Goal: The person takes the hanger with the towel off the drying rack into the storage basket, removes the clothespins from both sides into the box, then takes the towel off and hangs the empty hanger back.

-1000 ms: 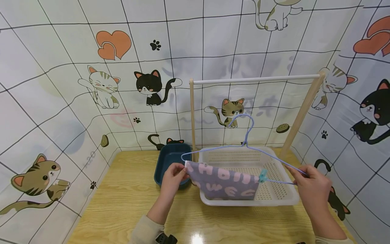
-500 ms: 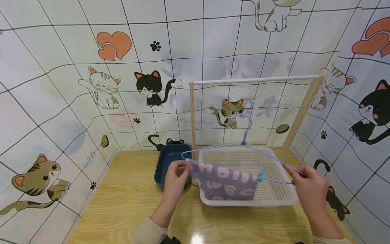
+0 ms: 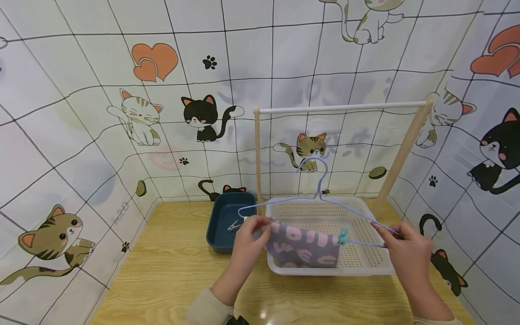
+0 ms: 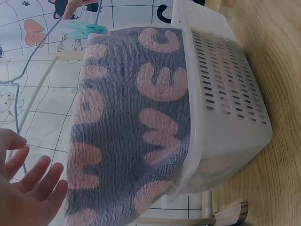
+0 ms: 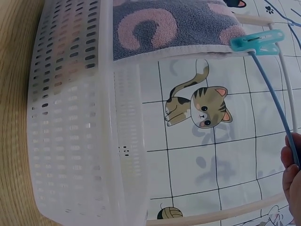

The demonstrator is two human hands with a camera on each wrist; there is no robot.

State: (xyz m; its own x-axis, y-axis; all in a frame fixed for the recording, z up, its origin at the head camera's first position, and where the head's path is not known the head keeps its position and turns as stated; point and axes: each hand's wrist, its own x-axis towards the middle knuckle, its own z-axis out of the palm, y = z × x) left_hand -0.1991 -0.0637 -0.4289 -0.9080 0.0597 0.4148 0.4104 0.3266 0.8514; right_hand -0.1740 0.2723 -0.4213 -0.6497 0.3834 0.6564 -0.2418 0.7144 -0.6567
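A purple-blue wire hanger (image 3: 321,180) leans over the white basket, its hook upward. A grey towel (image 3: 302,246) with pink letters hangs along its lower bar, draping at the basket's front rim. One turquoise clothespin (image 3: 343,235) clips the towel's right end to the bar. My right hand (image 3: 408,248) grips the hanger's right corner, also in the right wrist view with fingers (image 5: 290,157) round the wire. At the towel's upper left corner is my left hand (image 3: 248,241); the left wrist view shows its fingers (image 4: 40,174) loosely spread beside the towel's edge.
The white perforated basket (image 3: 365,264) stands on the wooden table (image 3: 162,271). To its left is a dark blue basin (image 3: 215,243) with a light clothespin (image 3: 234,225) in it. A wooden rack with a white rail (image 3: 345,108) rises behind, against the cat-print wall covering.
My left hand has moved right along the towel's top edge. Hanger, towel and right hand have shifted slightly left. The clothespin in the basin now shows.
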